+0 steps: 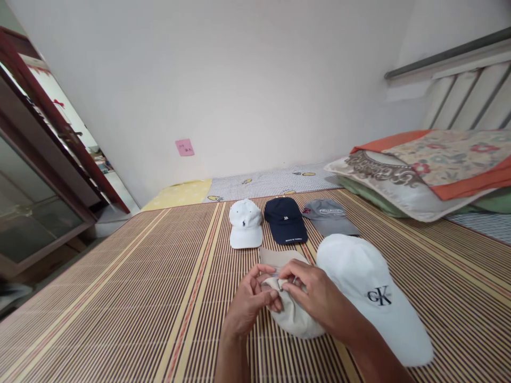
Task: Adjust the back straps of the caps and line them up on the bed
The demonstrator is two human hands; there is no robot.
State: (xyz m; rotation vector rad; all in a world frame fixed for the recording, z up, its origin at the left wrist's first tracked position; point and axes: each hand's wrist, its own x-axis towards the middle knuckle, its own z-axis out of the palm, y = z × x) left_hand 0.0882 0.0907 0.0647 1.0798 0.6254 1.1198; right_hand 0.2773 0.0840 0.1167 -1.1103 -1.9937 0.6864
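Note:
A beige baseball cap [297, 317] lies on the striped mat with its brim pointing away from me and its back strap towards my fingers. My left hand [255, 292] pinches the left side of the strap. On the other side, my right hand [309, 284] grips the strap near a small metal buckle [280, 285]. Just right of it sits a white cap with black "CK" lettering [355, 260], close to my right forearm. Behind stand a white cap with a small dark emblem [245, 221], a navy cap [284, 215] and a grey cap [329, 215], side by side.
The striped bamboo mat [131, 298] covers the bed up to a checked sheet [263, 181] along the wall. Pillows [399, 181] are stacked at the right by a white headboard [475, 96]. A pink note [184, 147] is on the wall; a door [59, 122] stands left.

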